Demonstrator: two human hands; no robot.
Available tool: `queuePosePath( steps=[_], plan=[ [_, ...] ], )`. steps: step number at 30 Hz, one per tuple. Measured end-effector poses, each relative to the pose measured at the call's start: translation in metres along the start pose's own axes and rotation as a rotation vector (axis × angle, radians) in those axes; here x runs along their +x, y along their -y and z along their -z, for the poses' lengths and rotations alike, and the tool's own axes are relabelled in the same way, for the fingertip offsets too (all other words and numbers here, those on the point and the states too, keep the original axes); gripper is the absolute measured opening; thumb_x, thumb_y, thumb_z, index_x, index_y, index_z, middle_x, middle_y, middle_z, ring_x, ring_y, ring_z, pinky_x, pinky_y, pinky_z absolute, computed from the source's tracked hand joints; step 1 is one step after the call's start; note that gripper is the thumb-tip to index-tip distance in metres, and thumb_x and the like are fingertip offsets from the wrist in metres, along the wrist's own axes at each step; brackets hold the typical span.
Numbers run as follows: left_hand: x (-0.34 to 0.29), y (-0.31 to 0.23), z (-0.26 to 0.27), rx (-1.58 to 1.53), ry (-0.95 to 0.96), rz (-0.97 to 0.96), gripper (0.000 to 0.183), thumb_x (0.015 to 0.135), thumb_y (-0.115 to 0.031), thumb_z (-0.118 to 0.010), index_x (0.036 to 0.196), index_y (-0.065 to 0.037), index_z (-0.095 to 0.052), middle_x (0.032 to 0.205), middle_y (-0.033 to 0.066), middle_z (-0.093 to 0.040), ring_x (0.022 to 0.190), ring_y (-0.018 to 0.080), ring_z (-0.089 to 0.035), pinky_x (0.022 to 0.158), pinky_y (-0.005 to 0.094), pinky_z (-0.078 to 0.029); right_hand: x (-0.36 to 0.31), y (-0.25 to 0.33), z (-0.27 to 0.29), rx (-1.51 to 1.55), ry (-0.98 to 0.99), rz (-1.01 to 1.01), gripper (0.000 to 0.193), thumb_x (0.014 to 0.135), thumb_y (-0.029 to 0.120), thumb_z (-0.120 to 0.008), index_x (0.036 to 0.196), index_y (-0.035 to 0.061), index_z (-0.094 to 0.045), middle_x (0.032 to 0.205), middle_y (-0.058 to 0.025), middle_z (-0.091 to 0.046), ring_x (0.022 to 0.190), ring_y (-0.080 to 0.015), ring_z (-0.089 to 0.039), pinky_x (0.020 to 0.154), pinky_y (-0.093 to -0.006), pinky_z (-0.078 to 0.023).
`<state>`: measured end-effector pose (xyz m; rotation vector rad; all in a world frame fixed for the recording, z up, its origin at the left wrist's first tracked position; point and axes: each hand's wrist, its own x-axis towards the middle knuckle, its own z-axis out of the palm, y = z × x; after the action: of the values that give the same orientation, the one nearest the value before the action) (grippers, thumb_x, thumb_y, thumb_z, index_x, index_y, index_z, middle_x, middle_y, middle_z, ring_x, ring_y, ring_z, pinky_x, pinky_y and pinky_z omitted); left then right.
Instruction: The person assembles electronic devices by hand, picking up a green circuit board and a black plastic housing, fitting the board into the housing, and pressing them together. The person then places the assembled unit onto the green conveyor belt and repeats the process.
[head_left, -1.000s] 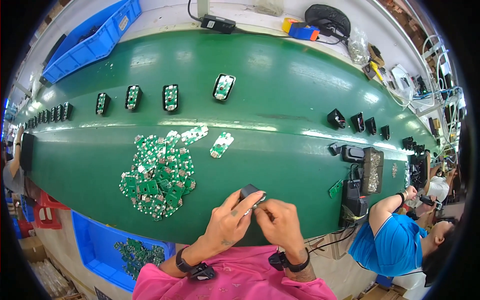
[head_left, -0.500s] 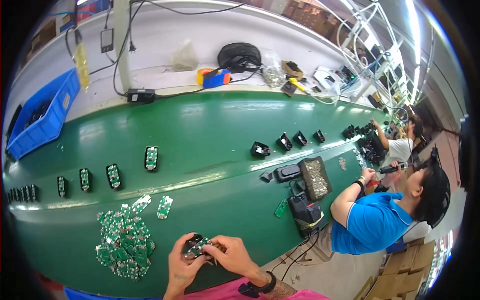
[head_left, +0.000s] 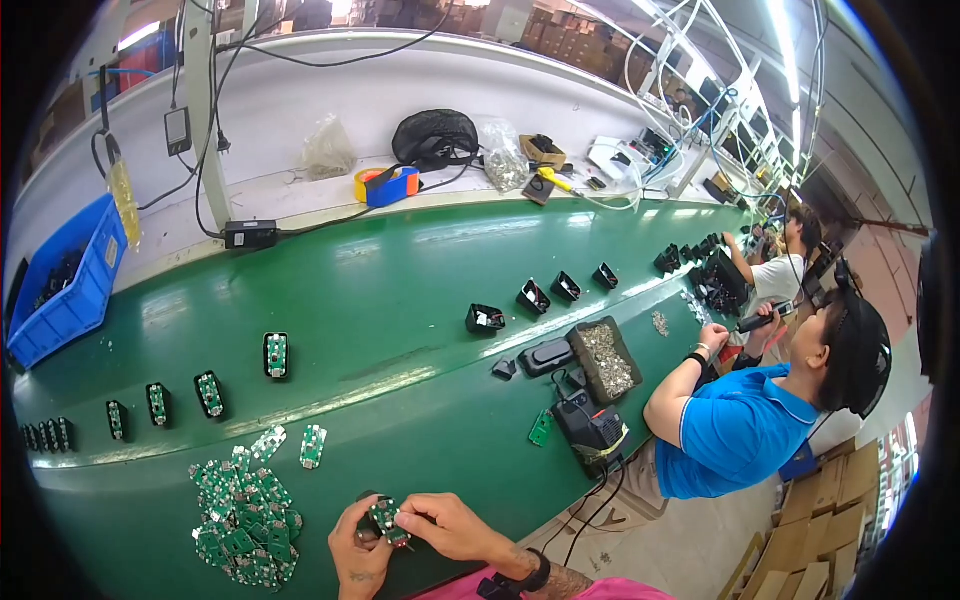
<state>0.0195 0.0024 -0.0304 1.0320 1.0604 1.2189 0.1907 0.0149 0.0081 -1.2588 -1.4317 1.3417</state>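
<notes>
Near the front edge of the green bench, my left hand point(head_left: 358, 556) is wrapped round a small black housing point(head_left: 368, 499). A green circuit board point(head_left: 385, 515) sits at the housing's opening; how far in it lies cannot be made out. My right hand point(head_left: 447, 526) pinches the board's upper right edge between thumb and finger. Left of my hands lies a heap of loose circuit boards point(head_left: 245, 530). One single board point(head_left: 313, 447) rests apart, just beyond the heap. Farther back stands a black housing with a board in it point(head_left: 276, 355).
Several filled housings point(head_left: 158, 404) line the left. Open black housings point(head_left: 534, 297) stand right of centre. A tray of small metal parts point(head_left: 606, 360) and a black corded device point(head_left: 590, 430) lie right. A blue bin point(head_left: 70, 285) stands far left. A co-worker in blue point(head_left: 745, 430) sits right.
The housing and board in my hands have been tipped more upright. My right fingers have shifted from lying across the board to its edge. The whole view has swung slightly.
</notes>
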Motion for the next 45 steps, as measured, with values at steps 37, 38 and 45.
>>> queuePosePath(
  steps=[37,38,45],
  plan=[
    [0.0,-0.031,-0.013,0.184,-0.087,0.025,0.029,0.1,-0.008,-0.052,0.128,-0.001,-0.056,0.088,0.0105,-0.069,0.056,0.0102,-0.062,0.05,0.0258,-0.051,0.003,0.017,-0.029,-0.233,-0.155,0.109,0.031,0.095,0.01,-0.061,0.123,-0.0002,-0.059,0.083,-0.0151,-0.066,0.064,-0.0273,-0.063,0.06,-0.0359,-0.051],
    [0.0,-0.028,-0.012,0.222,-0.081,0.004,0.028,0.101,-0.009,-0.052,0.127,-0.001,-0.056,0.086,0.0109,-0.069,0.054,0.0106,-0.061,0.049,0.0265,-0.05,0.004,0.013,-0.028,-0.283,-0.127,0.183,0.037,0.095,0.008,-0.059,0.131,-0.0005,-0.053,0.093,-0.0193,-0.066,0.071,-0.0316,-0.066,0.065,-0.0385,-0.053],
    [-0.002,-0.02,-0.017,0.299,-0.158,-0.215,0.026,0.101,-0.008,-0.054,0.126,-0.003,-0.058,0.084,0.0103,-0.068,0.051,0.012,-0.06,0.049,0.0265,-0.05,0.008,0.007,-0.028,-0.307,-0.113,0.324,0.039,0.095,0.005,-0.057,0.134,0.0025,-0.053,0.101,-0.0221,-0.066,0.081,-0.0368,-0.068,0.07,-0.041,-0.055]
  ],
)
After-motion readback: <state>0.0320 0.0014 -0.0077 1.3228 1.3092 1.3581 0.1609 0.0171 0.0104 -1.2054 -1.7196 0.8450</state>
